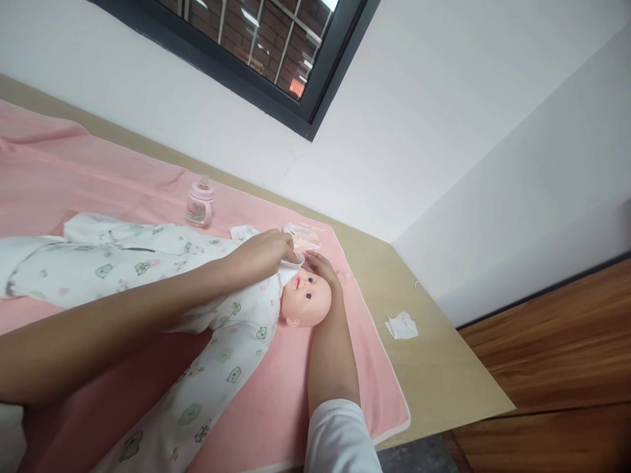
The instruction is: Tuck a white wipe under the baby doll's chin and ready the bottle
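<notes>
A bald baby doll point(315, 302) lies on its back on the pink blanket, head to the right, in a white baby outfit point(224, 355) printed with green animals. My left hand point(263, 255) reaches across the doll's chest, its fingers closed on the outfit's white collar edge beside the chin. Around the far side of the head curves my right hand point(323, 266), fingers stretched out near the cheek and collar. The doll's head partly hides that hand's palm. One long sleeve of the outfit spreads toward me.
A pink baby bottle point(200, 205) with a handle stands on the pink blanket point(286, 394) beyond the doll. Near the collar lies a clear printed packet point(303, 235). A crumpled white tissue point(401, 326) rests on the tan tabletop point(444, 374). Behind is a white wall with a dark-framed window.
</notes>
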Demonstrator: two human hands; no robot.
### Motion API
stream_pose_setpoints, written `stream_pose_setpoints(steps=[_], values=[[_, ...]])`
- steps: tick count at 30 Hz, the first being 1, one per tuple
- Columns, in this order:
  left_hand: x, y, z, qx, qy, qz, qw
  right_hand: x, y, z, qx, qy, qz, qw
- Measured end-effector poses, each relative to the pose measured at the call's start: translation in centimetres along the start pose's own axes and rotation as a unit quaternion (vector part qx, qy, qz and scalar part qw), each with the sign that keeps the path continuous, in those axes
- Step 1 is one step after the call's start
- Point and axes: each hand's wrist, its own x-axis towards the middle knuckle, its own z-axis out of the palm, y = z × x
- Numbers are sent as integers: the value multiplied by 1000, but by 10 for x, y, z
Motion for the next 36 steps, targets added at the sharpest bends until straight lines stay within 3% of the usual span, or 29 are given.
stream_pose_setpoints(steps=[4, 9, 15, 24, 36], values=[[0, 0, -11, -53, -8, -19, 998, 0, 0, 0, 8, -2, -5, 1000], [-4, 4, -24, -208, -87, -8, 974, 5, 1, -1, -10, 8, -7, 1000], [-5, 5, -18, -167, -178, -31, 969, 10, 3, -5, -5, -9, -3, 1000], [-3, -6, -2, -114, -119, 0, 986, 15, 8, -10, 6, -13, -16, 1000], [-1, -12, 8, -92, -120, -26, 988, 14, 5, -9, -6, -13, -2, 1000]])
